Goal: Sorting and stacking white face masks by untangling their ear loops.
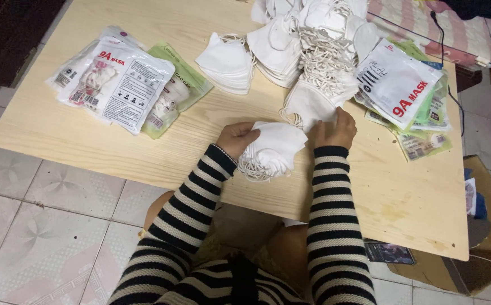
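Observation:
My left hand (236, 139) grips a small stack of folded white face masks (274, 148), their ear loops hanging toward me. My right hand (332, 130) rests its fingers on a single white mask (310, 103) at the near edge of a big loose heap of white masks (313, 39). Both hands lie over the light wooden table (115, 147). Striped black-and-white sleeves cover both forearms.
A neat pile of folded masks (227, 61) lies left of the heap. Filled printed mask packets (115, 79) sit at the table's left, empty packets (400, 85) at its right. A phone (389, 252) and a cardboard box (485, 226) are on the floor at the right.

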